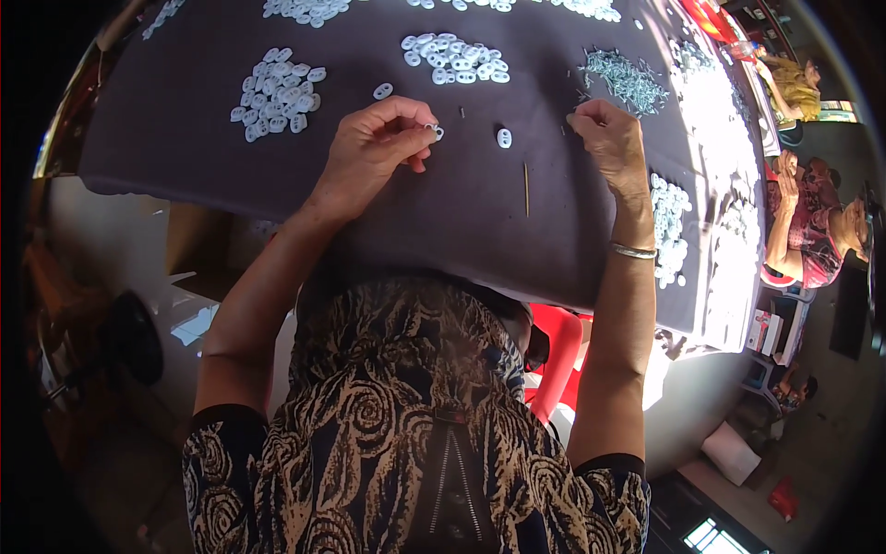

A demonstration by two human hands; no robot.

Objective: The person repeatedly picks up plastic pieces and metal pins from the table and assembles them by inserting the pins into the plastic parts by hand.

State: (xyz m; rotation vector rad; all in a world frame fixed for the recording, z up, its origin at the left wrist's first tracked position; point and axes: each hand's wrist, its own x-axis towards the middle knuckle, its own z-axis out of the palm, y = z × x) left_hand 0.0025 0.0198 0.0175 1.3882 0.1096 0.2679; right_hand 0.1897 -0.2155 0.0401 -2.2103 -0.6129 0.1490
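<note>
My left hand (380, 143) is closed in a pinch on a small white plastic piece with a hole (438, 135), held just above the dark cloth. My right hand (609, 138) is also closed, thumb and fingertips together, beside a pile of small thin grey metal pieces (628, 83) that look like springs. Whatever it pinches is too small to make out. Between the hands lie a single white two-holed oval piece (504, 138), one loose metal bit (462, 112) and a thin straight stick (527, 189). Another white oval (383, 90) rests above my left hand.
Heaps of white ovals sit at the left (277, 97), far middle (454, 59) and beside my right forearm (670, 222). The dark tablecloth (443, 208) ends close before my body. At the right, another person (812, 222) sits by the sunlit table side. A red chair (558, 346) shows below.
</note>
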